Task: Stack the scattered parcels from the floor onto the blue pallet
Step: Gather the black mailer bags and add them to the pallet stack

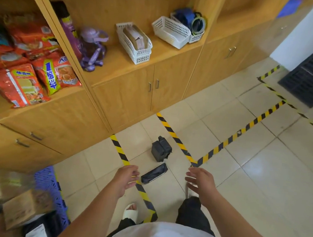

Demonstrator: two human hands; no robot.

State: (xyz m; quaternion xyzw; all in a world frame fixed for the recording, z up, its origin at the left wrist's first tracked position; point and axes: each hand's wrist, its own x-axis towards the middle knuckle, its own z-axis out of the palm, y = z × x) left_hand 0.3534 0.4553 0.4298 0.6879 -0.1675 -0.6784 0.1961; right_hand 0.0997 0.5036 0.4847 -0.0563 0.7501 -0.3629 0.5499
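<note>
Two dark parcels lie on the tiled floor between yellow-black tape lines: a boxy black parcel (161,151) farther off and a flat, long black parcel (154,173) nearer. My left hand (126,177) hovers just left of the flat parcel, fingers relaxed and empty. My right hand (200,181) hovers to its right, fingers spread and holding nothing. The blue pallet (51,188) is at the lower left, with a cardboard box (26,208) and other parcels on it, partly blurred.
A wooden cabinet (122,97) with open shelves of snack bags, a purple bottle and white baskets stands along the left and back. A black grid pallet (310,77) lies at the far right. My feet stand on the tiles below the hands.
</note>
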